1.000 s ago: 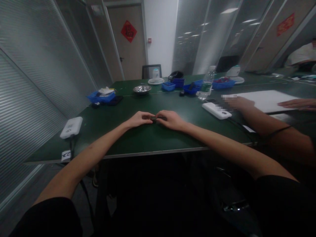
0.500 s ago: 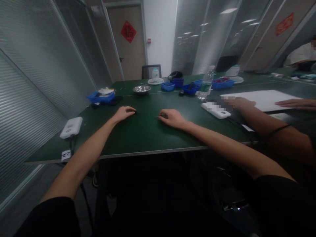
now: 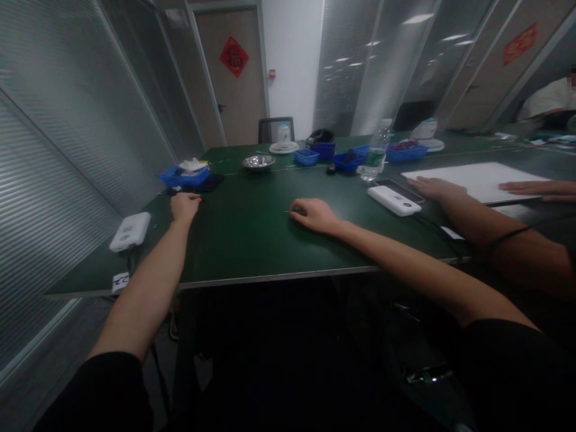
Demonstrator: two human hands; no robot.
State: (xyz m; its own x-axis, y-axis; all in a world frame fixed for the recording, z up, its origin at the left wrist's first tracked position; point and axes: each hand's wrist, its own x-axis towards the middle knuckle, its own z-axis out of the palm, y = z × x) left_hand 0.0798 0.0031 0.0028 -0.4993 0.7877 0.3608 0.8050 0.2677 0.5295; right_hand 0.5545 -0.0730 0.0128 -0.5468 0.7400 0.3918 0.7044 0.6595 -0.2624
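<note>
My left hand (image 3: 184, 206) rests on the green table (image 3: 252, 240) at the left, fingers curled, close to a small dark object (image 3: 174, 192) and a blue tray (image 3: 183, 176) heaped with white and dark items. What its fingers hold, if anything, is hidden. My right hand (image 3: 312, 214) lies near the table's middle, fingers closed on a small dark part (image 3: 299, 211) with a thin pin sticking out to the left.
A white device (image 3: 130, 231) lies at the left edge, another (image 3: 394, 200) at the right. A metal bowl (image 3: 258, 162), blue bins (image 3: 306, 156) and a water bottle (image 3: 374, 153) stand further back. Another person's hands (image 3: 438, 188) rest by a white board (image 3: 477, 180).
My hands were together at the table's middle on a small dark part. The left hand has let go and moved far left toward the blue tray; the right hand stays with the part.
</note>
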